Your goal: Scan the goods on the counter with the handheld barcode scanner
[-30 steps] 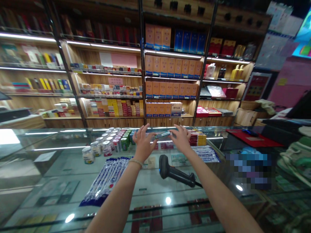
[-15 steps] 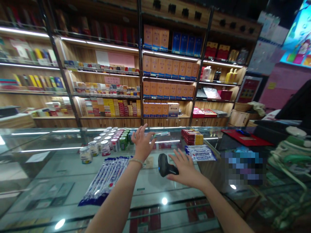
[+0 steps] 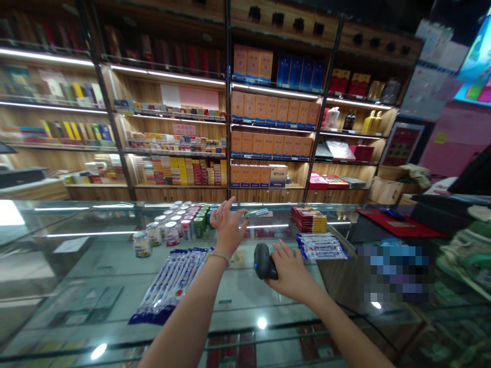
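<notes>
My left hand (image 3: pixel 229 230), raised over the glass counter, pinches one end of a slim green-and-white pack (image 3: pixel 257 212) between thumb and forefinger; the other fingers are partly spread. Closer to me, my right hand (image 3: pixel 288 266) is wrapped over the handle of a black barcode scanner (image 3: pixel 262 261), which rests on the glass with its head pointing left. Beside my left forearm lies a fanned row of long blue-and-white packets (image 3: pixel 172 281). Rows of small round tubs (image 3: pixel 172 233) and green tubes (image 3: pixel 198 225) stand left of my left hand.
On the glass counter (image 3: pixel 95 266), right of my hands, are stacked red-and-yellow packs (image 3: pixel 309 220) and more blue-and-white packets (image 3: pixel 321 246). A red mat (image 3: pixel 399 225) lies farther right. Shelves with orange boxes (image 3: pixel 264 144) line the back wall. A black cable (image 3: pixel 368 322) runs at lower right.
My right hand has closed from spread fingers onto the scanner's handle. My left hand still holds the slim pack. The whole view has shifted slightly.
</notes>
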Demonstrator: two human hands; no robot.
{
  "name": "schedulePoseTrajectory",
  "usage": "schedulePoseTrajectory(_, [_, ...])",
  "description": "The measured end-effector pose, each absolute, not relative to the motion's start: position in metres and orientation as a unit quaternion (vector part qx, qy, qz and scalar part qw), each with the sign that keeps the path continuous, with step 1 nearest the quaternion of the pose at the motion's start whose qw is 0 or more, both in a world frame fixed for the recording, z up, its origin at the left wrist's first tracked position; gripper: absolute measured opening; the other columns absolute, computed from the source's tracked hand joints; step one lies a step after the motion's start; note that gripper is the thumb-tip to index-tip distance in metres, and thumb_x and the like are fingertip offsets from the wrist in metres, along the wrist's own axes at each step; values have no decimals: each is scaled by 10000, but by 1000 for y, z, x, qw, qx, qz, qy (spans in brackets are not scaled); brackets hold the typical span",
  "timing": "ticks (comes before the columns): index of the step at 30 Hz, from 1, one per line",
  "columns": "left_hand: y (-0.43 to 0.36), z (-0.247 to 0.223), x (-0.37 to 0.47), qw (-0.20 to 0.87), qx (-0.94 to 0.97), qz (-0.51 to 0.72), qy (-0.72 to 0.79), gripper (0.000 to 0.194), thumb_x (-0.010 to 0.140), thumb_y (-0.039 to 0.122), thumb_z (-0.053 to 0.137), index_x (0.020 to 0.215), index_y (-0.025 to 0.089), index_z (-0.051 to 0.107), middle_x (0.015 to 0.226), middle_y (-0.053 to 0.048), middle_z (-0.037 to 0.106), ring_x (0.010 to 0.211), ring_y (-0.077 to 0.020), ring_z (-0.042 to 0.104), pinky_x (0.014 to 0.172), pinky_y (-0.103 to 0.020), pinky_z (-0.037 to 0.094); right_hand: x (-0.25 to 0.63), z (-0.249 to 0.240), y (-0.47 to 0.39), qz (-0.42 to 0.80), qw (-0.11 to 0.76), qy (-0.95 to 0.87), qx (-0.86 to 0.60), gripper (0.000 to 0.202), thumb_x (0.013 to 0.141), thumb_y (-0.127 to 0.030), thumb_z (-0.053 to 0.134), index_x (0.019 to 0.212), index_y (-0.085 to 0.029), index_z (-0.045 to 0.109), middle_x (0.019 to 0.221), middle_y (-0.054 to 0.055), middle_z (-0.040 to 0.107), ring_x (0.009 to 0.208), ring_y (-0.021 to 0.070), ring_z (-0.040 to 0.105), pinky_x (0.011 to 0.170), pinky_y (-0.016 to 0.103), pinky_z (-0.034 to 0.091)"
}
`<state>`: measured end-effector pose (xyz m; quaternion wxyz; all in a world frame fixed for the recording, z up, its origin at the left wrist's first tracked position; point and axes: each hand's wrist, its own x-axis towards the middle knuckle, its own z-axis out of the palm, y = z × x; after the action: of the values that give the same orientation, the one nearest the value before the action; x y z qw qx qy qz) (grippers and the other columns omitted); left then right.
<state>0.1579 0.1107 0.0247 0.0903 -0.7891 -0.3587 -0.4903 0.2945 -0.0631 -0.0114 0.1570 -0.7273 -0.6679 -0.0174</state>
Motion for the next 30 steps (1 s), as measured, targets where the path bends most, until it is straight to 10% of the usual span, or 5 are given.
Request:
schedulePoseTrajectory(9, [110,23,158,83,-789,-485,-368,183,866,319,695,1045,299,733,1530,-97,474,1450,-345,370,1184,-640,233,300,-10,-66,-87,299,-655,-689,449,722,-225,615,1166,-183,675,1506,119,551,1411,326,474,1181,515,344])
schedulePoseTrajectory(14, [110,23,158,79,-787,-489,-369,188,861,309,696,1044,305,734,1544,-86,460,1446,-341,369,1190,-637,228,308,-6,-77,-79,456,-608,-645,520,736,-249,578,1253,-207,616,1225,99,722,1094,272,696,909,378,549])
schedulePoseTrajectory(18, [110,22,157,81,-788,-485,-371,197,853,320,707,1048,311,741,1534,-84,471,1442,-346,373,1190,-632,232,310,-5,-81,-17,458,-601,-654,439,759,-301,587,1191,-230,632,859,29,758,789,252,731,697,313,529])
schedulePoseTrajectory(30, [114,19,159,89,-780,-500,-364,176,867,324,696,1032,292,749,1506,-100,484,1428,-322,410,1204,-591,245,305,-6,-80,-32,422,-584,-692,344,677,-299,618,1017,-251,607,707,-3,702,660,236,692,596,275,453])
